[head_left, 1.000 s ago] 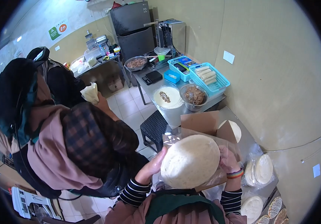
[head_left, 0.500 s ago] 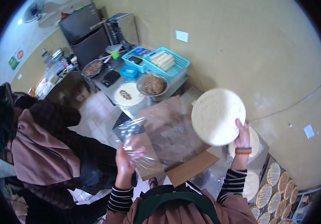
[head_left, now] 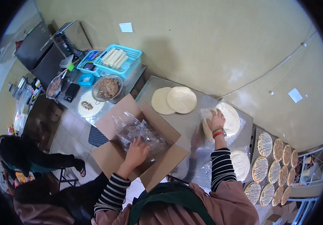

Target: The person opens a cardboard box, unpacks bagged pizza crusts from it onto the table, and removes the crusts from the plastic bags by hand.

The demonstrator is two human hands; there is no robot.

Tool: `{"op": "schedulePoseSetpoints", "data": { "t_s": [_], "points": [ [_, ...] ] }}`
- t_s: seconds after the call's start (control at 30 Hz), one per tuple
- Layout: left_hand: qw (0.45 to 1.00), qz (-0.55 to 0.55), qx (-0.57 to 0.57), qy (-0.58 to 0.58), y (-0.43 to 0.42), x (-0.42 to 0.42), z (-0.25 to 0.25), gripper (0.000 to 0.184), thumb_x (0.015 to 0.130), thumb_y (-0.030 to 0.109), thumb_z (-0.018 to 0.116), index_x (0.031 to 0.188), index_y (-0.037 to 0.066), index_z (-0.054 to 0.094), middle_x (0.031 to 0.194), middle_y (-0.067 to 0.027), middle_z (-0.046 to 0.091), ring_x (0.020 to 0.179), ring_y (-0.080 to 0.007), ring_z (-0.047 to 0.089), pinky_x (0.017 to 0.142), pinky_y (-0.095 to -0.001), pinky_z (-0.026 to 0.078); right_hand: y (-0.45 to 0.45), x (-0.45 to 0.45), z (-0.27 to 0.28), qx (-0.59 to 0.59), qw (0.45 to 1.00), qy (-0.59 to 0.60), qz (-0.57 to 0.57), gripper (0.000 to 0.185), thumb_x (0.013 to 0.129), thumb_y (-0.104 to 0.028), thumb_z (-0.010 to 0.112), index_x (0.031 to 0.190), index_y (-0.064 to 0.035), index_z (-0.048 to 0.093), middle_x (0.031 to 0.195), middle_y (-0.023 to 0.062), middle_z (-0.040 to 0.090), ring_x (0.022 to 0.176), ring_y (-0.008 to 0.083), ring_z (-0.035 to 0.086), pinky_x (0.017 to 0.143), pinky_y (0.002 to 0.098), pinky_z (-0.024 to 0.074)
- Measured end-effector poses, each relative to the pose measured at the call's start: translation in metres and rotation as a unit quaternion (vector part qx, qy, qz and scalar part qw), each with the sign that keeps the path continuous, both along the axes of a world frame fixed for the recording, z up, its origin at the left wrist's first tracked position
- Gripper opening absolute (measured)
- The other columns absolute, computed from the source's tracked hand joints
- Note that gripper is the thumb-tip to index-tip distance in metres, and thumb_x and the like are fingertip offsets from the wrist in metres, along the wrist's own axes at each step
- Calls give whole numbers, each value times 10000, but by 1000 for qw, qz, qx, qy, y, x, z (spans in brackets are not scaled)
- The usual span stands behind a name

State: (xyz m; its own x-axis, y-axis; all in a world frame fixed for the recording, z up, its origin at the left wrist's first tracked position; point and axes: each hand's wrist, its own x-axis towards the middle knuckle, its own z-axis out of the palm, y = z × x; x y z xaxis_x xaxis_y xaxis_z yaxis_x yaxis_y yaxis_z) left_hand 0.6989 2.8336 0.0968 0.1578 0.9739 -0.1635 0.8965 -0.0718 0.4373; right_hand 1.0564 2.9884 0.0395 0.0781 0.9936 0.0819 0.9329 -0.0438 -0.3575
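Note:
My left hand (head_left: pixel 137 152) is inside an open cardboard box (head_left: pixel 110 159), its fingers closed in crumpled clear plastic (head_left: pixel 131 129). Over on the steel table, my right hand (head_left: pixel 217 120) grips a round pizza base (head_left: pixel 208 130). That base overlaps another pale base (head_left: pixel 232 119) lying on clear plastic film. A third base (head_left: pixel 240 165) rests nearer to me, beside my right sleeve. Left of my right hand, two more rounds, one partly over the other (head_left: pixel 181 99), lie on the table.
A tray (head_left: pixel 257 150) of several topped rounds stands at the right. A bowl of brown filling (head_left: pixel 109 88), a blue basket of white rolls (head_left: pixel 131 62) and a black scale (head_left: pixel 71 92) stand on the back-left table. A co-worker (head_left: pixel 56 202) is at lower left.
My right hand has lowered the pizza base from mid-air to the table. My left hand has moved with the clear plastic down into the box. The view has swung right.

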Motion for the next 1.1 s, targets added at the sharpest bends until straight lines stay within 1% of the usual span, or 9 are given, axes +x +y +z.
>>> {"op": "schedulePoseSetpoints", "data": {
  "t_s": [0.07, 0.13, 0.2, 0.37, 0.4, 0.6, 0.8, 0.87, 1.1],
  "points": [
    [968, -88, -231, 52, 20, 19, 1, 512, 811, 396, 457, 1172, 36, 505, 1280, -213, 395, 1187, -331, 386, 989, -410, 282, -16, 17, -5, -23, 992, -97, -83, 603, 622, -290, 709, 1160, -136, 484, 1264, 113, 392, 1150, 313, 371, 919, 456, 339],
    [942, -103, -316, -54, 28, 7, -99, 761, 759, 553, 469, 1242, -29, 388, 1244, -270, 403, 1173, -367, 384, 979, -392, 296, -28, 29, -15, -24, 988, -146, -48, 530, 623, -241, 694, 1098, -116, 495, 1240, 125, 415, 1129, 316, 395, 902, 441, 360],
    [900, -41, -429, -63, 35, 25, -52, 873, 703, 594, 514, 1258, -58, 347, 1248, -273, 396, 1161, -349, 405, 965, -367, 318, -20, 49, -51, 38, 993, -113, -26, 417, 627, -207, 693, 987, -104, 508, 1171, 132, 452, 1076, 317, 441, 848, 420, 400],
    [986, -38, -163, 14, 33, 19, -52, 805, 684, 556, 553, 1247, 3, 394, 1151, -229, 503, 1042, -353, 499, 897, -383, 383, -21, 59, -51, 90, 992, -88, 20, 211, 690, -137, 629, 860, -94, 510, 922, 102, 559, 858, 298, 544, 755, 436, 418],
    [989, -26, -121, -76, 30, 13, -44, 724, 695, 498, 568, 1209, 5, 437, 1081, -218, 542, 981, -343, 533, 861, -386, 404, -22, 59, -46, 82, 992, -98, 20, 189, 699, -131, 619, 851, -95, 512, 870, 97, 561, 816, 296, 551, 739, 432, 420],
    [951, 71, 6, -302, -12, -1, -3, 468, 753, 256, 572, 1131, -9, 495, 971, -179, 594, 839, -260, 589, 765, -346, 452, -18, 73, -7, 167, 985, 14, -43, 108, 789, -151, 556, 849, -70, 518, 790, 135, 587, 746, 344, 568, 637, 418, 440],
    [878, 94, 7, -469, -43, 0, 21, 375, 847, 179, 510, 1172, 4, 448, 1046, -104, 554, 893, -166, 542, 793, -285, 427, -31, 69, 122, 236, 935, 264, 18, 108, 879, -130, 481, 822, -39, 485, 812, 75, 581, 767, 161, 554, 660, 276, 424],
    [858, 87, -7, -505, -46, 3, 34, 405, 873, 197, 493, 1225, 20, 398, 1125, -82, 512, 961, -144, 502, 834, -279, 399, -60, 32, 177, 187, 798, 558, 130, 147, 878, -176, 506, 818, -48, 467, 851, 36, 565, 770, 115, 530, 683, 258, 430],
    [686, 26, 59, -725, -58, -12, 87, 732, 831, 398, 543, 1343, 38, 164, 1316, -117, 317, 1207, -174, 315, 971, -325, 299, -132, -97, 255, 34, 656, 714, 244, 216, 860, -123, 491, 1053, -26, 494, 1002, 96, 584, 914, 166, 572, 803, 306, 479]
  ]
}}
